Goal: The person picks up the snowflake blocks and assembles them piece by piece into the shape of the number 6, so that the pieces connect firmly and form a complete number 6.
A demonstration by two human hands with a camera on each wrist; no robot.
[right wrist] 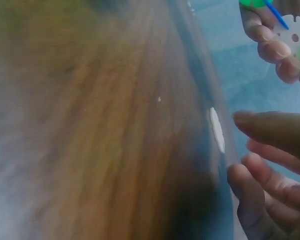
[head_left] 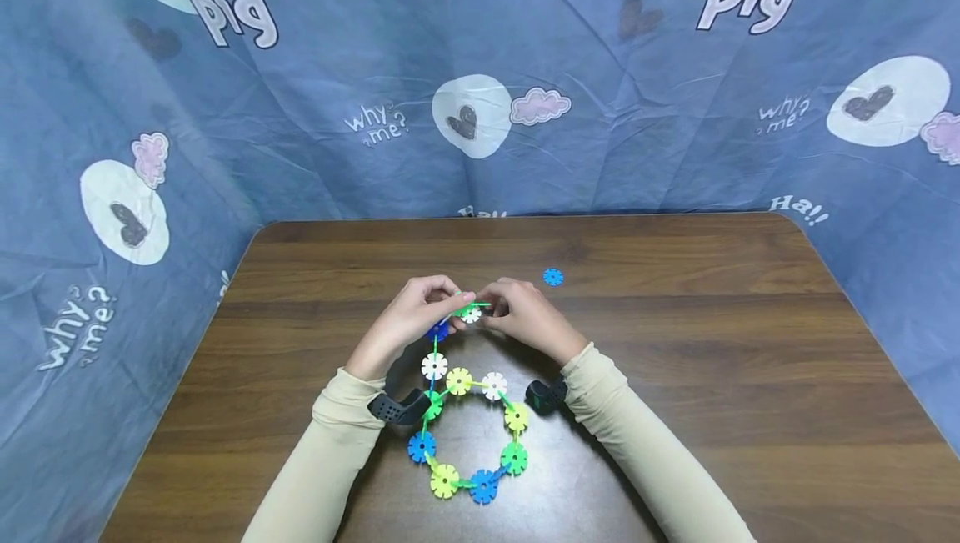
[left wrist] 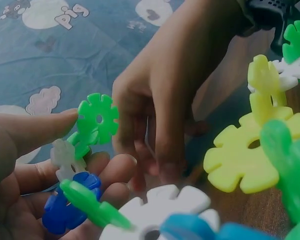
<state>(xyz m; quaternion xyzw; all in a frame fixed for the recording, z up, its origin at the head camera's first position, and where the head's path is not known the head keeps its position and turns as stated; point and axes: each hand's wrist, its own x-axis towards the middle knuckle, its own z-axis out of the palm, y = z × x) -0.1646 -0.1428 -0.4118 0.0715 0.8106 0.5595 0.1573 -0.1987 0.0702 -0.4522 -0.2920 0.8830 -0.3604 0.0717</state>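
Note:
My left hand (head_left: pixel 405 318) holds the upper end of a chain of slotted plastic snowflake discs. In the left wrist view its thumb presses a green disc (left wrist: pixel 98 118); a whitish disc (left wrist: pixel 63 159) and a dark blue disc (left wrist: pixel 72 205) lie against the fingers. My right hand (head_left: pixel 531 319) is close beside that end, fingers bent downward. In the right wrist view its thumb and fingers are apart, with nothing plainly gripped; a white piece (right wrist: pixel 217 130) shows edge-on near the fingertips. Below the hands, the chain joins a ring of yellow, white, green and blue discs (head_left: pixel 483 486) on the table.
A loose blue disc (head_left: pixel 552 277) lies on the wooden table (head_left: pixel 712 359) beyond the right hand. Dark straps sit at both wrists. Behind the table's far edge hangs a blue printed cloth (head_left: pixel 525 168).

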